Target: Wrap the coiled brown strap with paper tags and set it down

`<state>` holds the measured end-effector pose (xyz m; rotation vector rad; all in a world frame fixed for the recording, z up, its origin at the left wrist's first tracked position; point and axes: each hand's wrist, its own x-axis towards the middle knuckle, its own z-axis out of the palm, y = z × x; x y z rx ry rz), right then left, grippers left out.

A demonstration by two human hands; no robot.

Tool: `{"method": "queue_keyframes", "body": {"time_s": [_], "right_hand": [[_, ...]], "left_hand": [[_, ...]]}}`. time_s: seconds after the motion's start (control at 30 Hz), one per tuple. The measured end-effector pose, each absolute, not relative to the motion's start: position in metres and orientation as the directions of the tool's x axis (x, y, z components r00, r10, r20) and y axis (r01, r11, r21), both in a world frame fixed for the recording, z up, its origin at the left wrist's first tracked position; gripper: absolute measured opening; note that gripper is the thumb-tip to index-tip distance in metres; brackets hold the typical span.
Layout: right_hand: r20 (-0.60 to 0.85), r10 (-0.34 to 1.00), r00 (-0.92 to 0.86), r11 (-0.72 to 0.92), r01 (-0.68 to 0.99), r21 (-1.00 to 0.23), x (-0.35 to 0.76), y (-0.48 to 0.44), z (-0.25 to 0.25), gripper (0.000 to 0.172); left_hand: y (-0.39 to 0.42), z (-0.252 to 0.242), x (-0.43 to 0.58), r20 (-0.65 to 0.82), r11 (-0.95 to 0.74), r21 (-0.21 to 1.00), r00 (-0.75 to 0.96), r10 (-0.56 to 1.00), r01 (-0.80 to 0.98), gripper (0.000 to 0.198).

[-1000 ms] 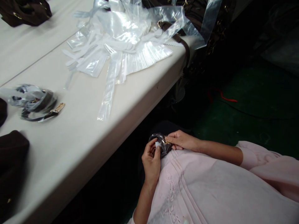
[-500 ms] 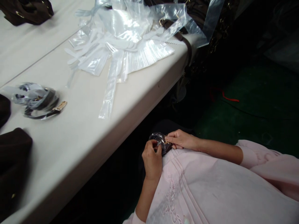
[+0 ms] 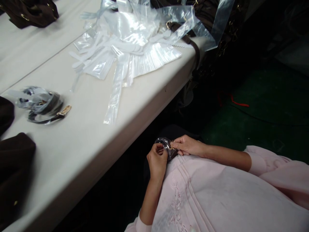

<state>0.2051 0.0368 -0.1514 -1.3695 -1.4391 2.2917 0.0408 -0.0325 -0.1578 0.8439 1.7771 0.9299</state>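
A coiled dark strap in shiny clear plastic, with gold-coloured metal hardware, is in my two hands at my lap. My right hand grips it from the right, thumb beside the gold hardware. My left hand has its fingers bent and closed at the coil's near left side; its fingertips are partly hidden, and whether they pinch the plastic or the strap itself is unclear. A similar wrapped bundle of dark straps with a gold-toned end lies on the white table.
Clear plastic sleeves and white strips are spread across the far part of the table. Dark brown bags lie at the left edge, another bag at the top left. Brown straps with gold hardware hang over the far table edge. A red strip lies on the green floor.
My left hand has shifted slightly at the coil, its fingers curled a little differently. My right hand keeps its grip. The whole view has moved slightly.
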Motion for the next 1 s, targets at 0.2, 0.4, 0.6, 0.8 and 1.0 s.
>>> {"method": "queue_keyframes", "body": {"time_s": [0.2, 0.4, 0.6, 0.8, 1.0], "right_hand": [[-0.607, 0.524, -0.598, -0.556, 0.3, -0.775, 0.206, 0.034, -0.159, 0.054], [-0.611, 0.506, -0.609, -0.573, 0.292, -0.766, 0.209, 0.038, -0.15, 0.055], [-0.472, 0.377, -0.797, -0.655, 0.13, -0.744, 0.223, 0.039, -0.147, 0.049], [-0.493, 0.502, -0.711, -0.519, 0.209, -0.829, 0.216, 0.033, -0.152, 0.032], [-0.551, 0.572, -0.608, -0.473, 0.305, -0.827, 0.217, 0.019, -0.197, 0.039]], "left_hand": [[-0.045, -0.155, 0.045, -0.35, 0.399, 0.917, -0.452, 0.821, 0.016, 0.024], [-0.059, -0.148, 0.051, -0.287, 0.362, 0.929, -0.47, 0.835, 0.076, 0.024], [-0.063, -0.148, 0.053, -0.1, 0.279, 0.898, -0.458, 0.883, 0.342, 0.011], [-0.056, -0.14, 0.06, 0.171, 0.076, 0.773, -0.322, 0.931, 0.63, 0.009], [-0.05, -0.173, 0.076, 0.39, -0.067, 0.683, -0.287, 0.875, 0.727, 0.025]]}}
